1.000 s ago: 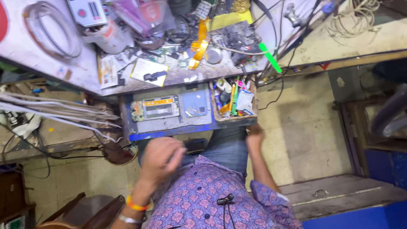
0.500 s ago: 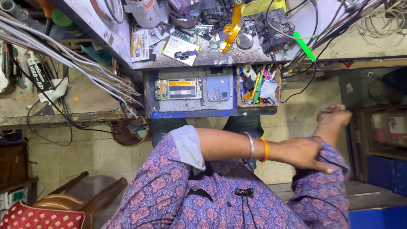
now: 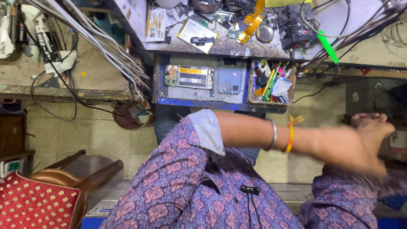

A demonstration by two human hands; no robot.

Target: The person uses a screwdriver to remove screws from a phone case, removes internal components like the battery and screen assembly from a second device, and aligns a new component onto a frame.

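Note:
My left arm, its purple patterned sleeve rolled up, reaches across my chest to the right, with a metal bangle (image 3: 274, 135) and an orange thread (image 3: 291, 134) at the wrist. My left hand (image 3: 359, 149) is blurred at the far right and holds nothing I can make out. Just above it, touching or nearly so, is my right hand (image 3: 373, 120) with its fingers curled. Both hands are well away from the bench. An opened phone (image 3: 189, 76) and a phone back cover (image 3: 231, 80) lie on a blue pull-out tray (image 3: 199, 103).
A small box of tools (image 3: 271, 83) sits on the tray's right side. The bench top (image 3: 224, 46) above is cluttered with parts, cables and a green-handled tool (image 3: 328, 46). A bundle of wires (image 3: 106, 46) hangs on the left. A red-cushioned chair (image 3: 38, 200) stands bottom left.
My left arm swung from low on the left across my body and has stretched further right. The view shifted, and my right hand rose beside the left hand.

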